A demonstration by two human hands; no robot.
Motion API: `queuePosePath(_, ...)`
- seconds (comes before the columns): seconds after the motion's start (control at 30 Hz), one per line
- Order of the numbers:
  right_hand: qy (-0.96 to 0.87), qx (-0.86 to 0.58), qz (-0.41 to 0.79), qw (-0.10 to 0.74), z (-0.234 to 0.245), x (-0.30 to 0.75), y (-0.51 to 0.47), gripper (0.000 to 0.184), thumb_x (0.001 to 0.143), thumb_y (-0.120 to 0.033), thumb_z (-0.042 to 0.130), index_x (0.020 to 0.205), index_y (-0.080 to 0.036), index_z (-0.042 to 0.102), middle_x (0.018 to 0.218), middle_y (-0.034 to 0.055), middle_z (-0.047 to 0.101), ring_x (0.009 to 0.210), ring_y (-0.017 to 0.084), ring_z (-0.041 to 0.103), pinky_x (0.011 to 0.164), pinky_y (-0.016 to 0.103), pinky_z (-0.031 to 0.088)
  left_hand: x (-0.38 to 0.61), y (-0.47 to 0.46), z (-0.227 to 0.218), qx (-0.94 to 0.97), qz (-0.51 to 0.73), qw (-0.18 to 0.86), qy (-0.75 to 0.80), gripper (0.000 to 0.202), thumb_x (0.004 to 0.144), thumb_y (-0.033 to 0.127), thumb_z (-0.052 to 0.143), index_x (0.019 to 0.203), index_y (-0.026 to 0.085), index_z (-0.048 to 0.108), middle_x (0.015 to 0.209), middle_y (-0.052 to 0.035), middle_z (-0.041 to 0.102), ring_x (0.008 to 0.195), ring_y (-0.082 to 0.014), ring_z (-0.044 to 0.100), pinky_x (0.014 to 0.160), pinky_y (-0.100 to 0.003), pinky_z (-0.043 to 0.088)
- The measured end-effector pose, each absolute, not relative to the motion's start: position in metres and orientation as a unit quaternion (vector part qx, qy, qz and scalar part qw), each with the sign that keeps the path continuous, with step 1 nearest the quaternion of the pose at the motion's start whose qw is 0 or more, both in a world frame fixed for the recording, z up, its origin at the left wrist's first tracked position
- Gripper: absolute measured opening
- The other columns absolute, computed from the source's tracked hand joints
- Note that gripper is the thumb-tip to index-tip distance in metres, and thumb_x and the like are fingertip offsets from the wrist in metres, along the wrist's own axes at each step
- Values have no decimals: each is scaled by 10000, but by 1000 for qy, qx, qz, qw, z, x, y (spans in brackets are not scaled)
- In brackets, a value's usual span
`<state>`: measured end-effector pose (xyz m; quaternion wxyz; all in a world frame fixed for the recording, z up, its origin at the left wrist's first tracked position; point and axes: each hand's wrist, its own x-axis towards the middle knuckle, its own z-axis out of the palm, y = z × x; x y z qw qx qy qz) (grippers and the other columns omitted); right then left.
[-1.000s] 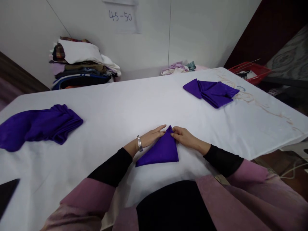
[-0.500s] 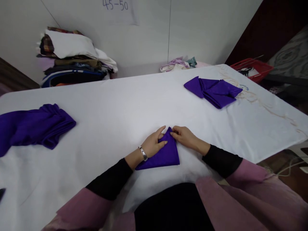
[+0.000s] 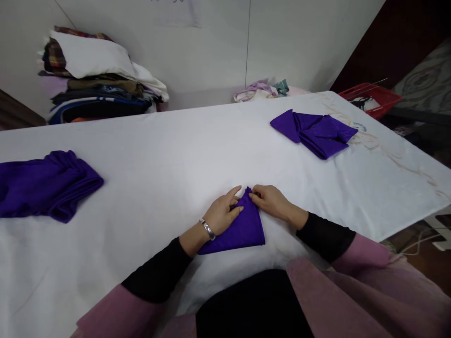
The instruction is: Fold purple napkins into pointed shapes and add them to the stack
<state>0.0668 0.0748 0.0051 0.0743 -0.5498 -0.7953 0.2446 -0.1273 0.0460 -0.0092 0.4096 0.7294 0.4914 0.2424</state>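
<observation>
A folded purple cloth [image 3: 243, 230] lies in front of me on the white-covered table, narrowing to a gathered tip at its far end. Along its sloping left edge is my left hand [image 3: 222, 212], thumb over the fabric and index finger stretched past the edge; the other fingertips curl at the edge, partly hidden. At the far tip, my right hand [image 3: 269, 199] pinches the cloth's corner between thumb and fingers.
At the back right lie folded purple pieces [image 3: 313, 131]. A larger bunched purple fabric [image 3: 49, 183] is at the left. Behind the table stand a garment pile [image 3: 102, 80], some crumpled cloths [image 3: 259, 91] and a red basket [image 3: 384, 98].
The view has shifted slightly, so the left purple fabric and the garment pile sit further left. Both hands keep nearly the same hold on the cloth.
</observation>
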Motion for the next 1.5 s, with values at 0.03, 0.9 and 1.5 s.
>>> queuePosePath(0.03, -798, -550, 238, 66, 5, 66, 75, 219, 882, -318, 449, 779, -187, 592, 682, 18, 609, 588, 126, 477, 552, 253, 262, -127, 46, -10, 732, 243, 404, 492, 575, 798, 212, 543, 1349, 241, 379, 1001, -22, 670, 944, -171, 615, 886, -345, 472)
queuePosePath(0.9, -806, -577, 127, -32, 0, 58, 79, 295, 928, -398, 372, 860, -196, 575, 801, 75, 673, 683, 182, 587, 559, 280, 276, -160, 7, -2, 802, 215, 334, 446, 420, 805, 260, 572, 1223, 264, 534, 1102, -59, 633, 1021, -219, 567, 942, -422, 440)
queuePosePath(1.5, -794, -593, 132, -2, -2, 61, 74, 224, 936, -388, 355, 940, -205, 484, 782, 58, 651, 683, 194, 572, 539, 272, 240, -182, -69, -20, 595, 356, 259, 673, 388, 797, 378, 595, 1157, 239, 551, 975, -46, 653, 943, -195, 624, 881, -390, 498)
